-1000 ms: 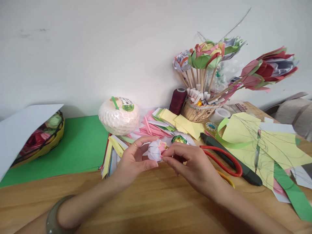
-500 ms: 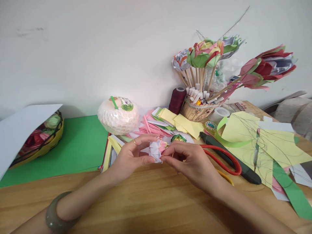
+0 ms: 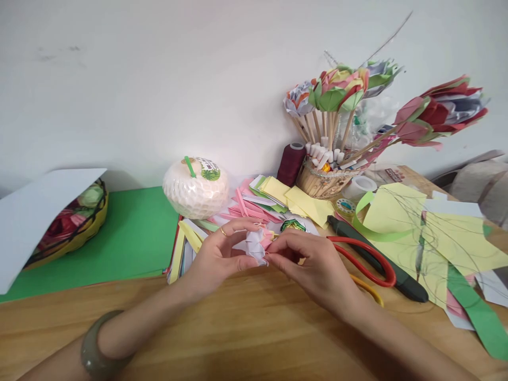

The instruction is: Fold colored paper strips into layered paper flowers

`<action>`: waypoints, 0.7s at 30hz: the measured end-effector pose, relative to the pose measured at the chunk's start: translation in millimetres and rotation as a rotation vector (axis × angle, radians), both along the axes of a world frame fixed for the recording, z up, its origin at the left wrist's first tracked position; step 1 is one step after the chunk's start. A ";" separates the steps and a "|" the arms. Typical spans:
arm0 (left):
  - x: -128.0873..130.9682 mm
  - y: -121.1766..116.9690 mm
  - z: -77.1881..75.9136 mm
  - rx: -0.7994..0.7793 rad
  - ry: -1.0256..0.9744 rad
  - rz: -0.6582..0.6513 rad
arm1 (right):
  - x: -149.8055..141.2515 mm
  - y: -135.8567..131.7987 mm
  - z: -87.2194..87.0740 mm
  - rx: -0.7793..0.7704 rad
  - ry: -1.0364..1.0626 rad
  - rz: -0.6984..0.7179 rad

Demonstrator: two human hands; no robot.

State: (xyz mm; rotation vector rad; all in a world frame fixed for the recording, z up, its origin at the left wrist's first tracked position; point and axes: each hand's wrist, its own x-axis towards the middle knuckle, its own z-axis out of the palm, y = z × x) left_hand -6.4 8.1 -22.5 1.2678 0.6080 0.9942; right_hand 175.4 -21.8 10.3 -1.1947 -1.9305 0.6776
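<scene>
A small folded paper flower (image 3: 256, 247), white outside with pink petals inside, is held between both hands just above the table's wooden surface. My left hand (image 3: 218, 251) grips its left side, thumb below and fingers above. With thumb and index finger, my right hand (image 3: 307, 259) pinches the flower's right edge; its other fingertips are hidden. Behind the hands lie folded pink papers (image 3: 246, 206) and yellow paper pieces (image 3: 309, 205). A green and yellow round thing (image 3: 292, 225) sits just beyond my right hand. Scissors with a red handle (image 3: 369, 256) lie to the right.
At the back stand a basket (image 3: 323, 181) of stemmed paper flowers (image 3: 337, 90), a dark thread cone (image 3: 291, 165) and a net-wrapped coconut (image 3: 196, 190). A dark green pen-like tool (image 3: 408, 286) and wire-strewn yellow sheets (image 3: 397, 211) lie right. A yellow basket (image 3: 93, 225) stands left on green board (image 3: 135, 233).
My left thumb has come up against the flower's lower left side, and the flower has turned slightly between the fingers. My right hand keeps its pinch; the camera view shifts a little.
</scene>
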 end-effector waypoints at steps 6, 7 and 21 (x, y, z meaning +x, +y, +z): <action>2.3 -1.3 -0.7 -0.023 -0.018 0.051 | -2.9 -2.1 -6.1 0.233 -0.055 -0.037; 2.7 -1.9 -0.8 -0.030 -0.009 0.063 | -3.0 -3.0 -8.5 0.284 -0.089 -0.059; 8.6 -5.7 1.7 -0.225 -0.106 0.194 | -0.5 -9.7 -15.2 0.656 -0.414 -0.168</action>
